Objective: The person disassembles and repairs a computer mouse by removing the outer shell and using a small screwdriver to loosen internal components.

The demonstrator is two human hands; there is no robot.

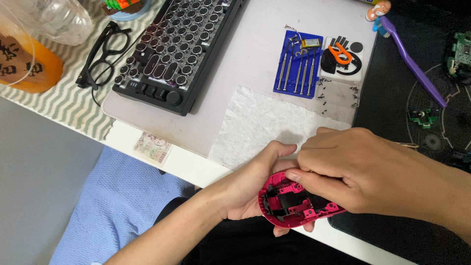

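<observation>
My left hand [250,186] cups a pink mouse shell [289,206] from below, its open inside with black parts facing up. My right hand [358,167] lies over the shell's far side, fingers curled and pressing into it near the rim; whatever its fingertips pinch is hidden. Both hands hover at the desk's near edge, over a white paper towel [255,122].
A blue screwdriver tray [298,66] and a small clear tray with loose screws [338,93] sit beyond the towel. A black keyboard [171,49] and black glasses [100,61] lie at left. Circuit boards [458,54] and a purple tool [412,61] rest on a black mat [392,98] at right.
</observation>
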